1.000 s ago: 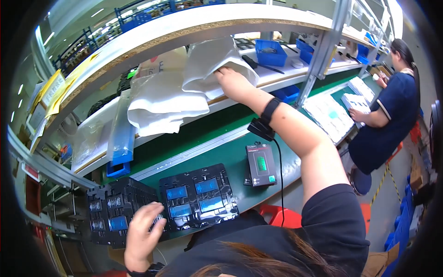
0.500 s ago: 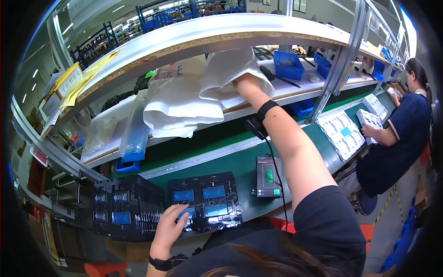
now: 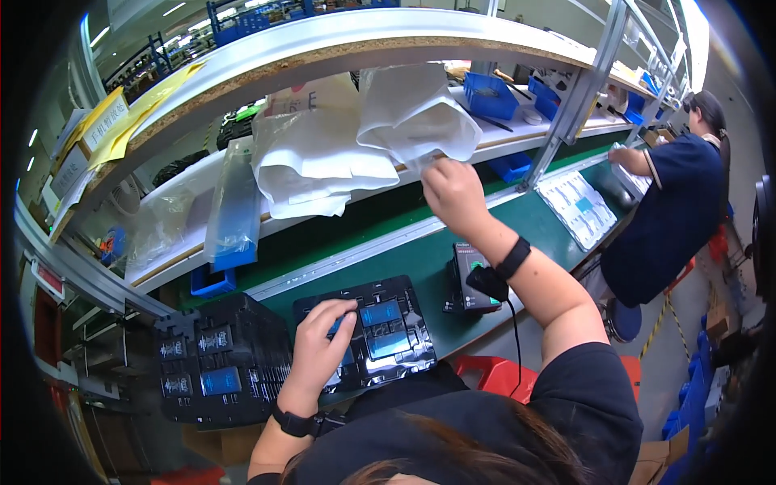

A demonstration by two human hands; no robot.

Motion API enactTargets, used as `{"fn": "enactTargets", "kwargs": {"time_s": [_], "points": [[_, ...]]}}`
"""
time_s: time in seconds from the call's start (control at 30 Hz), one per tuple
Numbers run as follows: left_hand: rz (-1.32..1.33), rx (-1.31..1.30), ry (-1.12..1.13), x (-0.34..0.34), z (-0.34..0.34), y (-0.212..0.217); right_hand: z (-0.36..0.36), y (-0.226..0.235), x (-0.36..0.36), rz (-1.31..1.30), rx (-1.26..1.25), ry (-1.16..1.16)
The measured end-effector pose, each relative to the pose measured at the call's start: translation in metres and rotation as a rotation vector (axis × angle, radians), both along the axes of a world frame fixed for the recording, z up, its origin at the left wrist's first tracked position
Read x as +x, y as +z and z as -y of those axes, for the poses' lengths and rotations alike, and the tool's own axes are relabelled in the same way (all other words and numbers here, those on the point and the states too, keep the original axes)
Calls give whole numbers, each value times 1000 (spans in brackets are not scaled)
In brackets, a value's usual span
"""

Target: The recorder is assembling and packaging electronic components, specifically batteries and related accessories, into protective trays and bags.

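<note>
My left hand (image 3: pixel 318 349) rests over the left side of a black plastic tray (image 3: pixel 423 346), its fingers stretched out and slightly apart. The tray's pockets hold flat blue-filmed pieces (image 3: pixel 381 313) that look like phone batteries. My right hand (image 3: pixel 455 194) is just below the mouth of a white bag (image 3: pixel 416 113), fingers pinched together. Whatever lies between those fingertips is too small to name. A second white bag (image 3: pixel 323 158) hangs beside the first over the shelf edge. Left of the tray stands a tall stack of similar black trays (image 3: pixel 263 339).
A black box with a green picture (image 3: pixel 473 271) stands on the green bench (image 3: pixel 440 250). Blue bins (image 3: pixel 489 95) sit on the shelf, and a metal post (image 3: pixel 578 93) rises at right. A co-worker (image 3: pixel 671 210) handles white trays there. A red stool (image 3: pixel 497 376) is below.
My right hand has come out of the white bag and drawn down toward me, fingers now pinched. My left hand stays over the tray. The co-worker's arm has reached farther forward.
</note>
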State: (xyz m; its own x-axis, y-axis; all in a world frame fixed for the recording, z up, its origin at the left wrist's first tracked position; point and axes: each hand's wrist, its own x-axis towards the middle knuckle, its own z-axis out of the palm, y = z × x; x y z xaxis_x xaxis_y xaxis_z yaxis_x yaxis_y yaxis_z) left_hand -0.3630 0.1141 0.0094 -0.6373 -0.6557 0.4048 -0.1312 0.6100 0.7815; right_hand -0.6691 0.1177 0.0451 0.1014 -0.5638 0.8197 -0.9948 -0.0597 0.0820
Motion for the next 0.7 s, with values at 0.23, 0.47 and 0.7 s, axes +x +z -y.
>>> {"fn": "enactTargets", "kwargs": {"time_s": [0.23,0.47,0.7], "points": [[-39,-44,-122,-50,-7,2,-73,-14,78,100,332,112],[-108,-50,-201,-100,4,-20,-101,-32,82,708,395,215],[-239,116,189,-145,25,-26,-117,-63,28,549,266,-409]]}}
